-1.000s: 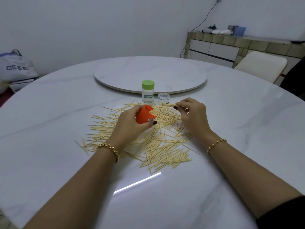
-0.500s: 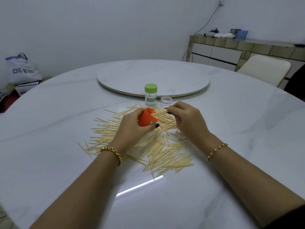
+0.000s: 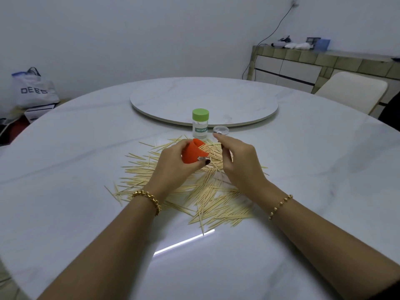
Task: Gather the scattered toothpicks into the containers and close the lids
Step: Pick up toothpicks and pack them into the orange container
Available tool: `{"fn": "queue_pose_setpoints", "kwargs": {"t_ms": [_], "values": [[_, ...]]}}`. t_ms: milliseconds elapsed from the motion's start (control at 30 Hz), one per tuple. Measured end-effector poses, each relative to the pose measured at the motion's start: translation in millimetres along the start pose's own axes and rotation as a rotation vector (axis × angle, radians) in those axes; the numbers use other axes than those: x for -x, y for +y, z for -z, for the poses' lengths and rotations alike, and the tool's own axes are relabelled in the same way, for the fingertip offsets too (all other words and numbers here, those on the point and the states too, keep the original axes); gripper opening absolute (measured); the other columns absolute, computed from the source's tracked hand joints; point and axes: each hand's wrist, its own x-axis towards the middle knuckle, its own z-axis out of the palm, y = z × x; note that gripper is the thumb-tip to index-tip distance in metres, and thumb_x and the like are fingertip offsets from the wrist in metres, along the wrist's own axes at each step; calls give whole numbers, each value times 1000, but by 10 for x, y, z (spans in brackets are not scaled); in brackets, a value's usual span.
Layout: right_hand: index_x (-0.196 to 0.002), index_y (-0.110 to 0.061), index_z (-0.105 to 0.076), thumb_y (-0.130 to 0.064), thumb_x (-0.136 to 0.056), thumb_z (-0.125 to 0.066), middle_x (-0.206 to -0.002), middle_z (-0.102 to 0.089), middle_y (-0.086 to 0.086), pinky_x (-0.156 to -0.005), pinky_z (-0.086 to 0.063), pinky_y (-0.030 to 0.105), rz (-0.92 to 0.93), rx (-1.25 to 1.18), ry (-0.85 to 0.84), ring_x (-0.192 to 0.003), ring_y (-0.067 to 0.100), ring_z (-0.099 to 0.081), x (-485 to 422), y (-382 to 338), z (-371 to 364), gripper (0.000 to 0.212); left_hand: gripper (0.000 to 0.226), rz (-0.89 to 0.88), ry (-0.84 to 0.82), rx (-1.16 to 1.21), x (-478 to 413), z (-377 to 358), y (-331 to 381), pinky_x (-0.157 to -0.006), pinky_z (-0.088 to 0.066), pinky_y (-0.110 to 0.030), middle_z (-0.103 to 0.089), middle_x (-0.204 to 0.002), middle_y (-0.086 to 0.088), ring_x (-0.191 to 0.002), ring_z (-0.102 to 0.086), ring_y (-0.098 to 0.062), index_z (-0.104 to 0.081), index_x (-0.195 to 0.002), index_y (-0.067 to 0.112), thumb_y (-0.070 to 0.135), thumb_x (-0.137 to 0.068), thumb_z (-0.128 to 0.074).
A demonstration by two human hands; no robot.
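Fingers (image 3: 199, 165) of the left hand (image 3: 173, 169) curl round the orange cup (image 3: 191, 153), tipped over the toothpicks (image 3: 216, 204) spread on the table (image 3: 86, 191). The right hand (image 3: 242, 165) is half curled by the cup's mouth; I can't tell if it holds any. Sticks could miss and roll. Just behind, the green jar (image 3: 200, 126) and clear lid (image 3: 220, 129) could get bumped. Both sides have lots of room.

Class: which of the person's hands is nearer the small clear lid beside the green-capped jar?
Right. The right hand has a fingertip almost at the clear lid; the left hand sits further off, nearer the camera and to the left, holding an orange container.
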Motion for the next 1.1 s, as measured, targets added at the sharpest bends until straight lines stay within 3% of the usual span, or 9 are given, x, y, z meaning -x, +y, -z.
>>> {"fn": "queue_pose_setpoints", "kwargs": {"t_ms": [67, 100, 200, 300, 467, 633, 800, 967, 1100], "values": [[-136, -7, -50, 2, -88, -44, -118, -65, 11, -70, -38, 1, -166, -109, -89, -74, -5, -53, 30, -75, 11, 49, 55, -8, 9, 4, -1, 8, -2, -66, -41, 1, -57, -107, 11, -99, -53, -6, -56, -124, 20, 37, -76, -77], [-141, -9, -44, -1, -90, -42, -127, -60, 9, -74, -37, 1, -208, -164, -163, -79, -9, -51, 58, -123, 1, 51, 53, -11, 12, 6, -2, 11, -2, -66, -40, 1, -58, -105, 11, -98, -53, -6, -57, -123, 20, 36, -76, -77], [-147, -15, -30, -16, -92, -40, -147, -39, -2, -107, -31, 15, -171, -253, -336, -127, 0, -40, 148, -283, -27, 56, 47, -13, 18, 0, 0, 11, -21, -69, -39, 2, -60, -101, 12, -91, -54, -3, -59, -119, 22, 30, -76, -78], [-148, -16, -28, -27, -96, -41, -146, -36, -5, -107, -16, 5, -124, -222, -329, -134, 0, -27, 160, -328, -32, 55, 48, -5, 15, -10, -8, 17, -39, -70, -41, -3, -60, -102, 12, -93, -55, -3, -59, -120, 22, 27, -76, -77], [-152, -24, -17, -45, -98, -30, -158, -17, -10, -118, -10, 30, -127, -77, -365, -145, 3, -4, 154, -234, -23, 59, 50, -1, 0, -22, 1, 10, -27, -67, -41, -1, -60, -104, 12, -92, -55, -2, -58, -122, 21, 30, -76, -77], [-150, -25, -25, -49, -96, -24, -156, -23, -11, -119, -15, 42, -200, -28, -372, -145, 3, -11, 121, -68, 39, 59, 52, -14, -16, -2, 9, 0, 7, -68, -39, 3, -61, -105, 10, -94, -54, -3, -59, -121, 21, 37, -75, -78], [-140, -17, -45, -31, -99, -45, -136, -54, 3, -100, -33, 26, -268, 78, -294, -127, 18, -46, 55, 138, 158, 44, 55, -8, -47, -21, 10, -10, 8, -67, -41, 0, -60, -111, 8, -100, -54, -7, -57, -125, 21, 37, -75, -77], [-140, -7, -42, -35, -97, -48, -140, -42, 11, -100, -38, 36, -416, 390, -451, -127, 26, -39, 63, 382, 350, 51, 58, 8, -61, -34, 11, -12, -1, -63, -40, -2, -58, -116, 8, -105, -52, -8, -55, -127, 22, 38, -76, -76], [-114, -4, -57, -40, -98, -44, -129, -46, 13, -94, -42, 39, -532, 448, -540, -116, 28, -43, 116, 528, 434, 41, 60, 11, -66, -31, 14, -14, 4, -62, -40, -3, -57, -114, 9, -103, -51, -7, -54, -127, 23, 41, -75, -77]]}}
